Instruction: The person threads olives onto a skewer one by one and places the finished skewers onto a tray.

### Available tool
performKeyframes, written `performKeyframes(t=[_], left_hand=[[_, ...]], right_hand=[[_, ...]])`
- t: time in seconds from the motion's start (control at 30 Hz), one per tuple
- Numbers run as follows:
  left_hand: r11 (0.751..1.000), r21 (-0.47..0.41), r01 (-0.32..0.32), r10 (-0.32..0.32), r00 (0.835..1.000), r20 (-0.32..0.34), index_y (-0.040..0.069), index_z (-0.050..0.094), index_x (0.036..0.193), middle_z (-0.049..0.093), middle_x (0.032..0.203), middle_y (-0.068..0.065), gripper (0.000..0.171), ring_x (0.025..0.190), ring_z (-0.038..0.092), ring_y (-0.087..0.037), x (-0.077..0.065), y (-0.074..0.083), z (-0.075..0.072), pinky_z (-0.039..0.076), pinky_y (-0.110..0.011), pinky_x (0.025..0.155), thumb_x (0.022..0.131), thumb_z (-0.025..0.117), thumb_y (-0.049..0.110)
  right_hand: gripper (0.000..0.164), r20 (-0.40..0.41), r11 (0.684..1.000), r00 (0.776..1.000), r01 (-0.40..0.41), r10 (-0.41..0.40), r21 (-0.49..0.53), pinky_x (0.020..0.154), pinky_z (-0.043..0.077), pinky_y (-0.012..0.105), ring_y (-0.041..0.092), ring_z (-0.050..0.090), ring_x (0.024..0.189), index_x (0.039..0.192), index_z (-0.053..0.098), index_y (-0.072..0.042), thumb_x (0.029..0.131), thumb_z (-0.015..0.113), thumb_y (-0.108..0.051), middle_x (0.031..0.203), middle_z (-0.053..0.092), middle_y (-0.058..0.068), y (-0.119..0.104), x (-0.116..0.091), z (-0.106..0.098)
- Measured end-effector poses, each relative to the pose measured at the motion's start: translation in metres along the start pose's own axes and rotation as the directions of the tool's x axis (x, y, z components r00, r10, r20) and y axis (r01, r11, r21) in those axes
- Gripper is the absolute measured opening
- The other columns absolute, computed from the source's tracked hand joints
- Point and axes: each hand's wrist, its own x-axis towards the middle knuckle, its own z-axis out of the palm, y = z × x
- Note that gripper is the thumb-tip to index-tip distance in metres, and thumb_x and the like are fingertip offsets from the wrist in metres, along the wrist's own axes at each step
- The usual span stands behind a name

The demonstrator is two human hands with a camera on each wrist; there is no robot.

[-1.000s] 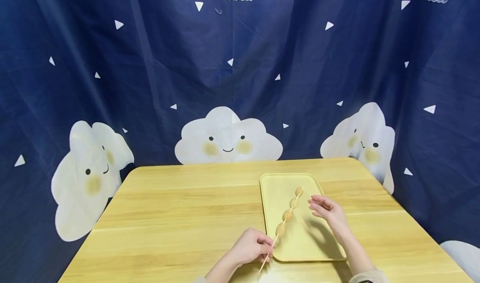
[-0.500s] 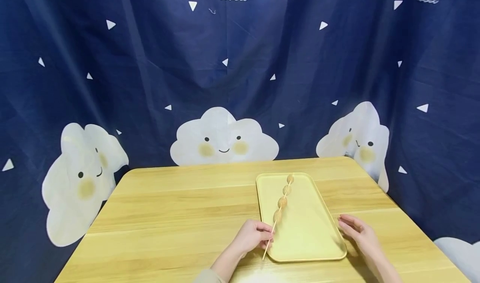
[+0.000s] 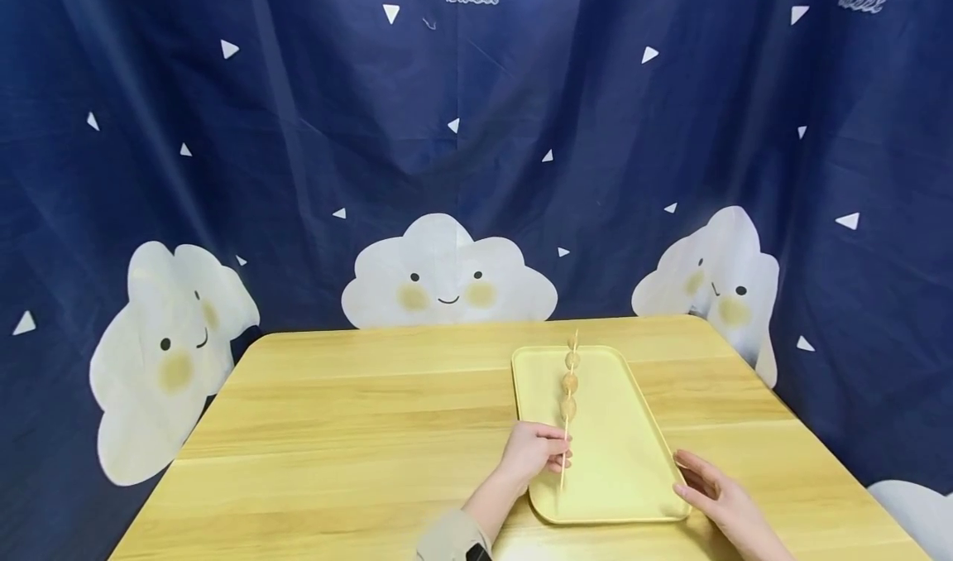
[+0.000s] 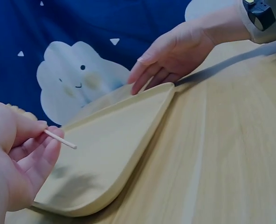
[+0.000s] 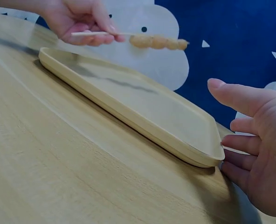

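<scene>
My left hand [image 3: 532, 451] pinches the bare lower end of a wooden skewer [image 5: 89, 33] between thumb and fingers. Several brown balls [image 3: 569, 383] are threaded along its far part, which points away over the pale yellow tray [image 3: 618, 470]. In the right wrist view the skewer is held above the tray, and its shadow falls on the tray's surface. My right hand [image 3: 718, 495] is at the tray's near right corner, fingers loosely extended and holding nothing. Its fingertips [image 5: 229, 140] are right at the rim in the right wrist view.
The tray lies on a wooden table [image 3: 357, 429], toward the right side. Behind and beside the table hangs a dark blue curtain [image 3: 462, 147] with white clouds and triangles. A dark watch [image 4: 259, 15] is on the right wrist.
The left hand has moved the skewer forward and turned it from slanting right to nearly straight ahead. The right hand has gone from above the tray down to its near right corner.
</scene>
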Motion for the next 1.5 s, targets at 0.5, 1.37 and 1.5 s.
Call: performKeyframes(t=[0.5,1.37,1.5], left_hand=[[0.997,-0.036,0.073,-0.077,0.988,-0.131,-0.014,0.066,0.088,0.064,0.063,-0.013,0.010,0.050,0.058,-0.009,0.008,-0.013,0.030,0.051,-0.023,0.050,0.079,0.061,-0.009],[0.992,0.037,0.116,-0.105,0.969,-0.226,-0.010,0.066,0.079,0.062,0.057,-0.013,0.005,0.048,0.060,-0.015,0.004,-0.014,0.038,0.052,-0.028,0.047,0.074,0.067,-0.009],[0.992,0.041,0.117,-0.104,0.967,-0.232,-0.009,0.066,0.079,0.063,0.059,-0.014,0.006,0.048,0.059,-0.013,0.005,-0.014,0.037,0.052,-0.028,0.048,0.074,0.068,-0.009]], right_hand=[[0.052,-0.002,0.996,1.000,-0.013,0.013,0.089,0.077,0.043,0.013,-0.012,0.048,0.096,0.133,0.029,0.019,0.094,0.052,-0.007,0.127,0.049,0.013,0.005,-0.001,-0.001],[0.050,-0.035,0.996,0.998,-0.043,0.046,0.080,0.078,0.041,0.011,-0.014,0.046,0.098,0.132,0.034,0.018,0.095,0.052,-0.010,0.133,0.040,0.032,0.003,-0.004,0.002],[0.051,-0.027,0.995,0.998,-0.050,0.052,0.082,0.078,0.042,0.012,-0.014,0.046,0.098,0.133,0.033,0.017,0.095,0.052,-0.011,0.134,0.039,0.032,0.002,-0.003,0.001]])
